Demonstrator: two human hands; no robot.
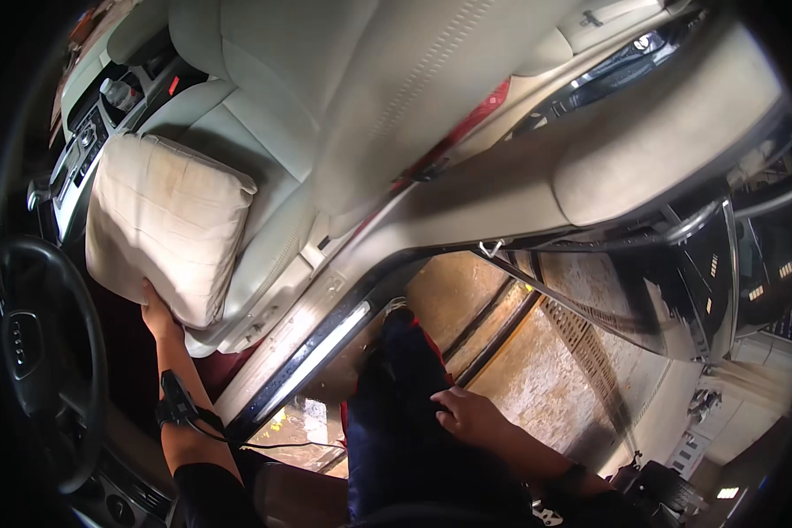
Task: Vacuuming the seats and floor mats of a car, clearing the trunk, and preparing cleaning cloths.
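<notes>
My left hand (161, 315) grips the lower edge of a cream fabric-covered cushion (165, 224), its thumb on the near face and the fingers hidden behind or under it. The cushion is tilted on the front part of a light leather car seat (257, 132). A black device with a cable is strapped round my left forearm. My right hand (465, 414) hangs beside my dark trouser leg, outside the door sill, its fingers loosely bent and nothing seen in them.
The steering wheel (53, 363) stands at the left. A plastic bottle (119, 94) is in the centre console. The door sill (310, 350) runs between me and the seat. A wet floor with a metal drain grate (584, 350) lies under the dark car door at the right.
</notes>
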